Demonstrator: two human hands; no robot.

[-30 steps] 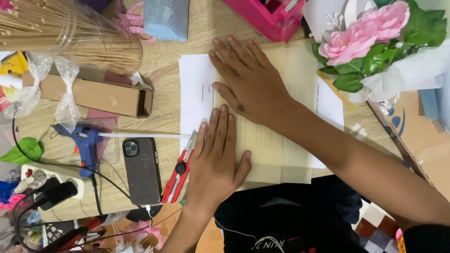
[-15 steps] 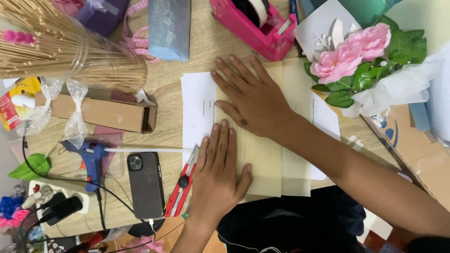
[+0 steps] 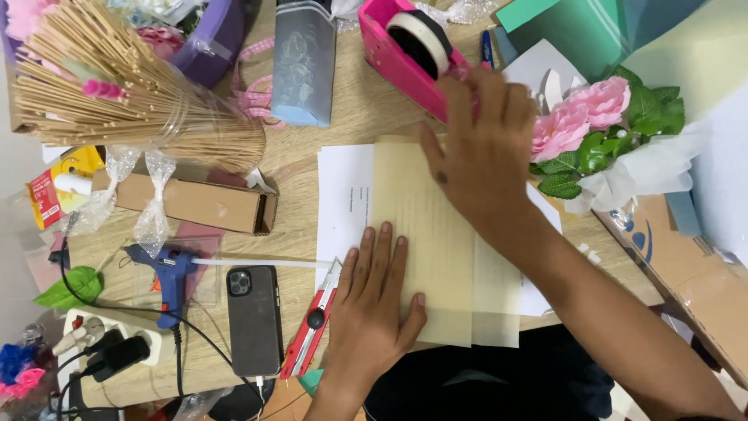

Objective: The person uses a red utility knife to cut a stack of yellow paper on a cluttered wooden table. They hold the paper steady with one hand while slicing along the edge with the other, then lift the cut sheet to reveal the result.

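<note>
A folded cream paper sheet (image 3: 425, 234) lies on a white printed sheet (image 3: 343, 203) on the wooden table. My left hand (image 3: 374, 308) presses flat on the cream paper's near left part, fingers together. My right hand (image 3: 483, 148) hovers with fingers spread over the paper's far edge, its fingertips reaching the pink tape dispenser (image 3: 405, 62), which holds a roll of tape (image 3: 421, 35). It holds nothing. A red box cutter (image 3: 312, 331) lies just left of my left hand.
A dark phone (image 3: 253, 320), a blue glue gun (image 3: 167, 273) and a power strip (image 3: 109, 343) lie at the left. A cardboard box (image 3: 195, 203) and a bundle of thin sticks (image 3: 117, 97) sit beyond them. Pink artificial flowers (image 3: 584, 125) lie at the right.
My right hand has lifted off the cream paper and moved away from me toward the pink tape dispenser. My left hand stays pressed on the paper.
</note>
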